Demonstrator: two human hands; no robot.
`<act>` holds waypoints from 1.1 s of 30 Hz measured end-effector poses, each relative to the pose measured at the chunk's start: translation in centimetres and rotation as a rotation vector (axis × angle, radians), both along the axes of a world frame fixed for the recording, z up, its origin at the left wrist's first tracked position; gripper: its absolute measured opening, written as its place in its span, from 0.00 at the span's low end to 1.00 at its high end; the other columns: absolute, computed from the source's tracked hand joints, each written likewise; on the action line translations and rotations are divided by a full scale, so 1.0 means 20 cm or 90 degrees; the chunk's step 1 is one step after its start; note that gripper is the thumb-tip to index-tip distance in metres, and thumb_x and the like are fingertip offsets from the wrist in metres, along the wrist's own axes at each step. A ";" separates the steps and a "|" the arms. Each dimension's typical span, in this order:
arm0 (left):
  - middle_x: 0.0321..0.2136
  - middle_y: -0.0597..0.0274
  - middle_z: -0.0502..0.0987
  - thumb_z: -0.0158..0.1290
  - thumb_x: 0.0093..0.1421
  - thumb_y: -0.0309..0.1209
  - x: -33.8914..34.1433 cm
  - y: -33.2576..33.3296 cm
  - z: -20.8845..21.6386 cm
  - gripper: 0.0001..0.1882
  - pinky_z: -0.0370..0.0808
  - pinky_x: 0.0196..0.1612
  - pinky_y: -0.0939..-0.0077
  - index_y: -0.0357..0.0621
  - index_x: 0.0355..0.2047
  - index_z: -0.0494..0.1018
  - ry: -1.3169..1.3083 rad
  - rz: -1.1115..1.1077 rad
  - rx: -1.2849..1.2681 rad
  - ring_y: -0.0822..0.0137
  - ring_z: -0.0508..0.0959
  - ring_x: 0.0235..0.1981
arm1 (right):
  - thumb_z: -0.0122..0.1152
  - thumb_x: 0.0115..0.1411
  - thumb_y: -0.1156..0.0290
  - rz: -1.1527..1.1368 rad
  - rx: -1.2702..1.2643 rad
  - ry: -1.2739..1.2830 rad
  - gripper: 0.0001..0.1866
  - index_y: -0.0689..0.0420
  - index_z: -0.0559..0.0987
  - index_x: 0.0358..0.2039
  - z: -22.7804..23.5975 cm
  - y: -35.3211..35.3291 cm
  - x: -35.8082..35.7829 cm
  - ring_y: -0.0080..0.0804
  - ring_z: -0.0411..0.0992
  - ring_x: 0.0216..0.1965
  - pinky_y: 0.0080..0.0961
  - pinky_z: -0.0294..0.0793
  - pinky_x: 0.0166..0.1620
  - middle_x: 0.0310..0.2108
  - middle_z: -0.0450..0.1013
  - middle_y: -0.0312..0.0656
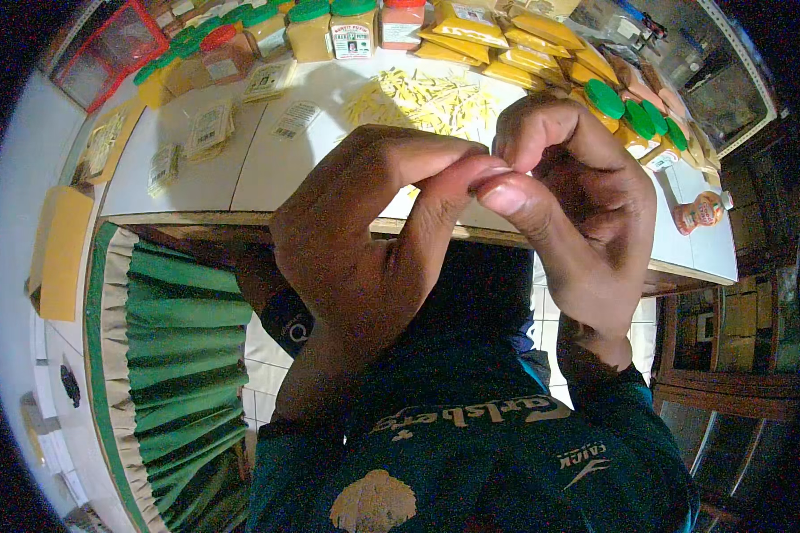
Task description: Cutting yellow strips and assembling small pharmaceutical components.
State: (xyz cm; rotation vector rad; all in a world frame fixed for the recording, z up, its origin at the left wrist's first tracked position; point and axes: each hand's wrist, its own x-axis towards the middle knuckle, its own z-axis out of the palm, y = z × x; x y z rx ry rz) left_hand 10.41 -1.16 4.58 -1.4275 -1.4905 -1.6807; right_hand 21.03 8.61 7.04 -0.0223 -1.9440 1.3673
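Raised in front of my chest, my left hand (373,209) and my right hand (587,204) meet at the fingertips. The left thumb and forefinger press together in a pinch. Against them, the right thumb and curled forefinger also close. Anything between the fingertips is too small or too hidden to make out. Just beyond the hands, a loose heap of small yellow and white strips (409,98) lies on the white tabletop (249,173), partly covered by my fingers. Stacks of printed labels (212,124) in clear film lie left of the heap.
Plastic jars (311,34) with green and red lids line the back. Yellow-orange filled packets (524,53) are piled behind the heap, with more green-lidded jars (636,120) to the right. An orange bottle (702,213) lies at the right edge. A green curtain (187,346) hangs below the table.
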 end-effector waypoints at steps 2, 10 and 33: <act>0.21 0.65 0.77 0.59 0.49 0.22 0.00 -0.03 0.02 0.03 0.69 0.26 0.83 0.39 0.26 0.77 -0.076 -0.055 -0.068 0.76 0.74 0.22 | 0.66 0.49 0.68 0.042 0.063 -0.005 0.14 0.60 0.68 0.27 0.01 0.04 0.00 0.21 0.62 0.31 0.16 0.60 0.36 0.28 0.64 0.34; 0.22 0.62 0.78 0.61 0.48 0.25 -0.15 -0.08 -0.02 0.07 0.73 0.31 0.82 0.35 0.28 0.77 -0.505 -0.384 -0.271 0.75 0.76 0.24 | 0.60 0.54 0.78 0.323 -0.208 -0.077 0.05 0.59 0.72 0.27 -0.04 0.14 -0.02 0.15 0.64 0.30 0.13 0.61 0.33 0.25 0.67 0.30; 0.36 0.56 0.75 0.56 0.52 0.18 0.05 0.05 -0.09 0.14 0.72 0.43 0.78 0.33 0.40 0.72 -0.406 -0.381 0.129 0.70 0.75 0.39 | 0.49 0.62 0.66 0.213 -0.335 0.040 0.12 0.63 0.72 0.35 -0.09 0.02 -0.03 0.27 0.66 0.40 0.26 0.65 0.47 0.35 0.68 0.41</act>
